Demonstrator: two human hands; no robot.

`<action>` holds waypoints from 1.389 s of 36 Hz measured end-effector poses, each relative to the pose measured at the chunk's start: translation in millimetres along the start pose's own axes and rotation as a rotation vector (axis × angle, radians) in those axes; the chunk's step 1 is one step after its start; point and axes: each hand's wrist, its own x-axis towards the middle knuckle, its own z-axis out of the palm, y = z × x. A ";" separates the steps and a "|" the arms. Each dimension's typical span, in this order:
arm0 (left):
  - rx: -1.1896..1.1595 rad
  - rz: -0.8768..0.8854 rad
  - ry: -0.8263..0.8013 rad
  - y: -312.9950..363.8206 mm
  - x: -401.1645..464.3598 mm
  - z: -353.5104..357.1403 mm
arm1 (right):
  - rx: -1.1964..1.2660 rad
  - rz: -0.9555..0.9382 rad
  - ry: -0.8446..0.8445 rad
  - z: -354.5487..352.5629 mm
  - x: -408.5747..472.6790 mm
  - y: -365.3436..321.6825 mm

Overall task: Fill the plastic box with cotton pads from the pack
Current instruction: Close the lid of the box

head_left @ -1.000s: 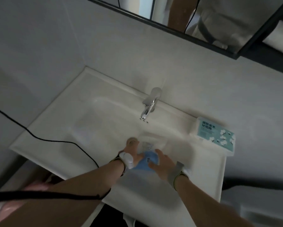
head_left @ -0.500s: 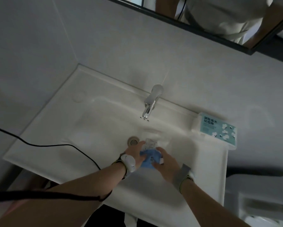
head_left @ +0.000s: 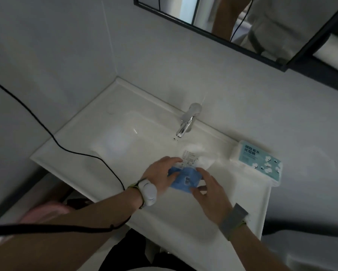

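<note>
pack: blue-and-clear cotton pad pack (head_left: pixel 185 174), held over the sink (head_left: pixel 113 145) basin, in front of the tap (head_left: pixel 188 120)
left hand: left hand (head_left: pixel 160 176) fingers curled onto the pack's left edge, gripping it
right hand: right hand (head_left: pixel 209 189) thumb and fingertips pinching the pack's lower right corner
box: teal-labelled box (head_left: pixel 256 158) on the sink's right ledge, well apart from the hands; looks closed, view soft
cable: black cable (head_left: pixel 70 151) crosses the sink's left rim

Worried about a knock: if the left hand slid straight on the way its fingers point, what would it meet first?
Probably the blue pack the left hand already touches; beyond it, the teal box, though depth is unclear.
</note>
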 end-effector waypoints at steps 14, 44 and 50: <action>0.003 -0.030 0.488 20.5 -82.0 -61.1 | 0.032 -0.378 -0.098 8.4 13.6 -70.0; -0.069 -0.806 0.960 -174.2 -344.3 -124.8 | -0.399 -0.836 -0.854 302.6 -2.2 -256.2; -0.144 -0.961 0.859 -226.0 -371.3 -85.8 | -0.556 -0.767 -1.023 358.3 -15.8 -247.3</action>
